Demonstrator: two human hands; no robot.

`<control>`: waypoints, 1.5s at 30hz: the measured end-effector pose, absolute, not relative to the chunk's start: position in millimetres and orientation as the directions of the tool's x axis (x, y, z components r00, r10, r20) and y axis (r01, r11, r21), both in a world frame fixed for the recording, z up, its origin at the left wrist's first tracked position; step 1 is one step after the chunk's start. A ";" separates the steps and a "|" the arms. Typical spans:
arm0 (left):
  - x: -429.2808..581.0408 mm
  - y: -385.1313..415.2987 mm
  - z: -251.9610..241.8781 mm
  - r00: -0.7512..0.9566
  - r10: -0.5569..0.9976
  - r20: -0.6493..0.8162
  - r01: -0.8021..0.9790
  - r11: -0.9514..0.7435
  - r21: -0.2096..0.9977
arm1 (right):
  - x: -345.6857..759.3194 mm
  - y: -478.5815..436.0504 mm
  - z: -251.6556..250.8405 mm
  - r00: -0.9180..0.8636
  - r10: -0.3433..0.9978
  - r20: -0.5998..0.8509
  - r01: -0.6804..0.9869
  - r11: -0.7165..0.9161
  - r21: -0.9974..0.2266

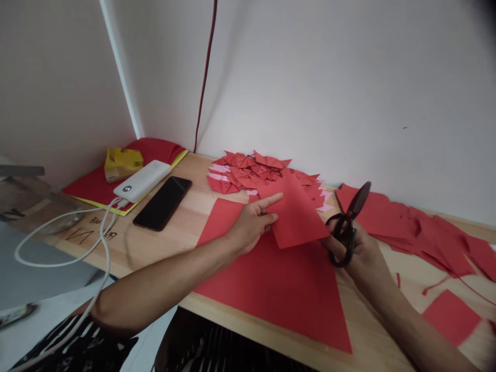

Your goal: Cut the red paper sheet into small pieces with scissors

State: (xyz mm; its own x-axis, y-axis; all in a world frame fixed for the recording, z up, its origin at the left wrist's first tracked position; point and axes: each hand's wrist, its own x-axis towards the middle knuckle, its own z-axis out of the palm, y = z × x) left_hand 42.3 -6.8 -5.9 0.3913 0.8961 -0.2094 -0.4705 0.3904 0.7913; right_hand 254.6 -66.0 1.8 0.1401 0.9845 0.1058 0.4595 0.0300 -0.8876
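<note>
My left hand [253, 225] pinches a roughly square piece of red paper [296, 214] between thumb and fingers, held tilted above the table. In my right hand [360, 250] is a pair of black-handled scissors [349, 222], with the blades pointing up and away and seemingly together. The paper's right corner meets the fingers of my right hand; whether they grip it I cannot tell. Beneath both hands a large red sheet [279, 294] lies flat, reaching the table's front edge.
Folded red and pink paper pieces [251, 173] are heaped by the wall. Cut red pieces [411, 232] spread along the right, with a loose red square [452, 316] nearer. On the left lie a phone [163, 203], a cabled white power bank [143, 180] and a yellow packet [123, 164].
</note>
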 end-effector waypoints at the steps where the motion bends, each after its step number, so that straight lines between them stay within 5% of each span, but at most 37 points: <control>1: 41.8 -6.6 -5.7 0.395 0.896 -0.205 -0.479 0.391 0.786 | 254.9 -66.1 1.8 0.137 0.986 0.097 0.456 0.024 -0.890; 4: 38.4 -3.4 -3.6 0.391 0.899 -0.195 -0.522 0.391 0.758 | 257.0 -63.8 -1.4 0.113 0.993 0.038 0.392 -0.010 -0.920; 10: 25.4 12.2 5.5 0.309 0.938 -0.159 -0.625 0.327 0.709 | 255.2 -54.5 -7.2 -0.119 0.989 -0.088 -0.014 -0.090 -0.996; 18: 19.0 20.6 4.8 0.278 0.956 -0.094 -0.631 0.255 0.733 | 247.1 -82.3 21.5 -0.520 0.837 -0.169 -0.109 -0.262 -0.959; 33: 22.0 14.9 8.4 0.350 0.935 -0.046 -0.629 0.272 0.728 | 242.7 -86.0 27.2 -0.606 0.765 -0.220 -0.109 -0.354 -0.929; 45: 24.7 14.1 4.0 0.361 0.933 -0.010 -0.616 0.246 0.748 | 236.0 -85.7 8.7 -0.645 0.764 0.001 -0.360 -0.303 -0.883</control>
State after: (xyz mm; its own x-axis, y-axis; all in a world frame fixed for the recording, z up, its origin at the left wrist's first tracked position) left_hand 24.7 14.1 4.0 0.3605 0.9327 -0.0095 -0.6161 0.2458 0.7484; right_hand 236.0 -85.7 8.7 -0.6455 0.7638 0.0013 -0.3597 -0.3025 -0.8827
